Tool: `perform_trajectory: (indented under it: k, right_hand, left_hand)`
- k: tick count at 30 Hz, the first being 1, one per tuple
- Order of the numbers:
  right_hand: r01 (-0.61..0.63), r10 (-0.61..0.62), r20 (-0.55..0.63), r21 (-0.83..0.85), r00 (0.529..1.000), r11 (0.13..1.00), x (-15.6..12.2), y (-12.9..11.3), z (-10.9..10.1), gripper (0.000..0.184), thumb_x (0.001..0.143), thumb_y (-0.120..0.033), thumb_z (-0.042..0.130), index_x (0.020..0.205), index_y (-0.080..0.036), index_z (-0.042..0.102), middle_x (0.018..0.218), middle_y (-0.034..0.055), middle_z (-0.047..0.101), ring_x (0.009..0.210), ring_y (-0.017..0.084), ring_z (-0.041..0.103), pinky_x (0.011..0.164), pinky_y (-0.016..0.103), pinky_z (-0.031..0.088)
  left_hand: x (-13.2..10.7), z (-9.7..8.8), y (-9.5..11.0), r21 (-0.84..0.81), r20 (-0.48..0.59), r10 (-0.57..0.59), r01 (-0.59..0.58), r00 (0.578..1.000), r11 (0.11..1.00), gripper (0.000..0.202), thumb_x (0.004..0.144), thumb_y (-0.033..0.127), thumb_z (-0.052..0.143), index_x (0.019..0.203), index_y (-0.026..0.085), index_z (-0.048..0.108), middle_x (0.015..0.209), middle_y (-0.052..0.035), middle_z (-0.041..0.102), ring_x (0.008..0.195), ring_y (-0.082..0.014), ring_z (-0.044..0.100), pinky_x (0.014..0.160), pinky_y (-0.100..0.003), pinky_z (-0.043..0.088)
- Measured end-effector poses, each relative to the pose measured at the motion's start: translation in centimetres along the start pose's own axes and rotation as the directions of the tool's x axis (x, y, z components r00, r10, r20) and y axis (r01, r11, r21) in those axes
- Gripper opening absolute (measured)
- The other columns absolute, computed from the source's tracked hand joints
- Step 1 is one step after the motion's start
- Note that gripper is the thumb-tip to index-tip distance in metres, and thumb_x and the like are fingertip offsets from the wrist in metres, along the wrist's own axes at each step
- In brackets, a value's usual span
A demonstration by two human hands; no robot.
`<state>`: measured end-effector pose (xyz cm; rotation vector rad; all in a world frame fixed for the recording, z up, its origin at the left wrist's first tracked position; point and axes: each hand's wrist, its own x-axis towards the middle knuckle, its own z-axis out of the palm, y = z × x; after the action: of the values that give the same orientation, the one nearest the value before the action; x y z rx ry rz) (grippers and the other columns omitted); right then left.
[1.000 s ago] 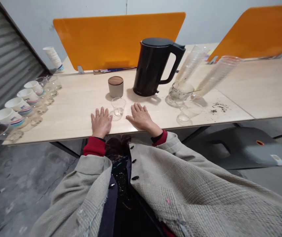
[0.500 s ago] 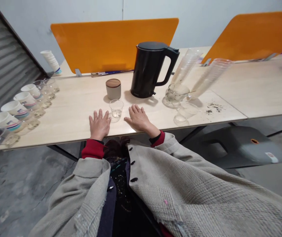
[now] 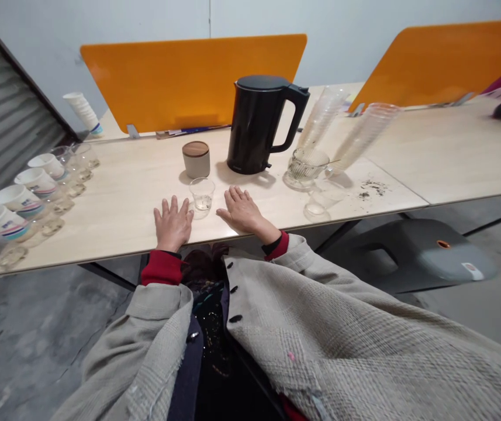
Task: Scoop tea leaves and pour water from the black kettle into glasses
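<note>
You have 1 left hand (image 3: 172,225) and 1 right hand (image 3: 242,210). You can see 1 black kettle (image 3: 254,128), 1 jar with a wood lid (image 3: 196,159), 1 small glass cup (image 3: 201,196), 4 paper cups (image 3: 17,197), 2 tall stacks of clear cups (image 3: 322,117) and 2 orange boards (image 3: 189,82).

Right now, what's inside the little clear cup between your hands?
A little pale liquid sits at the bottom of the clear cup, between the left hand and right hand. Nothing covers the cup, but which liquid I cannot tell.

"Can you read anything on the table from your end?"

"Not a word on my feed. The paper cups (image 3: 31,190) carry a printed blue-and-red band, and the grey plastic seat (image 3: 425,257) has a white sticker (image 3: 472,271), but both are too small to read."
</note>
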<state>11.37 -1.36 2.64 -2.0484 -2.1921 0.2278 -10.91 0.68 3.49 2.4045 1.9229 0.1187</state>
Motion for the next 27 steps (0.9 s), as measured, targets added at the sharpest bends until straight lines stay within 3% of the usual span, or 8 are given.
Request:
perform_trajectory:
  k: [27]
  right_hand:
    - [0.010,-0.008,-0.033,0.071,0.999,0.997,0.04,-0.03,-0.27,0.083,0.112,-0.055,0.047,0.171,0.003,0.036,0.184,0.0284,0.025,0.175,0.040,0.020,0.142,0.058,0.014]
  left_hand:
    - [0.25,0.11,-0.19,0.010,-0.014,0.018,-0.018,1.000,1.000,0.067,0.114,0.045,0.023,0.175,0.024,0.042,0.187,-0.0132,0.030,0.175,-0.0431,0.020,0.138,-0.072,0.020]
